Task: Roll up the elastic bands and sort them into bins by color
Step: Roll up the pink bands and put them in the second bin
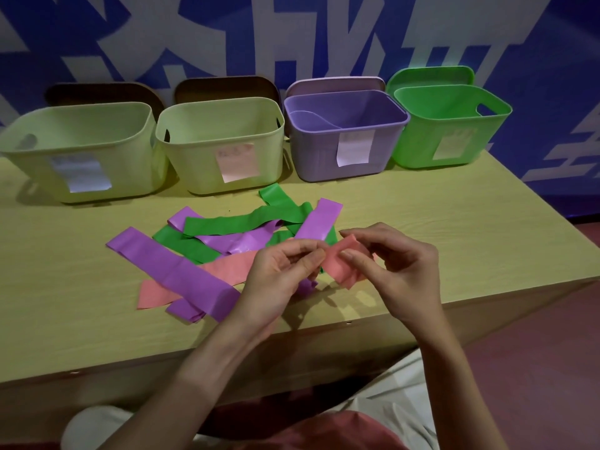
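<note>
Hands were both pinching the pink band [345, 266] just above the desk [454, 238], left hand [282, 271] and right hand [394, 274] close together, prob to start rolling it tight. Other bands [181, 271] lay loose w/ bins [220, 144] behind.

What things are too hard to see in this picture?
Head view only:
- Words on the bin labels: too blurred to read.
- Inside the green bin: its front wall hides the bottom.
- Pink band: left hand and right hand cover part, so how far it is rolled is unclear.
</note>
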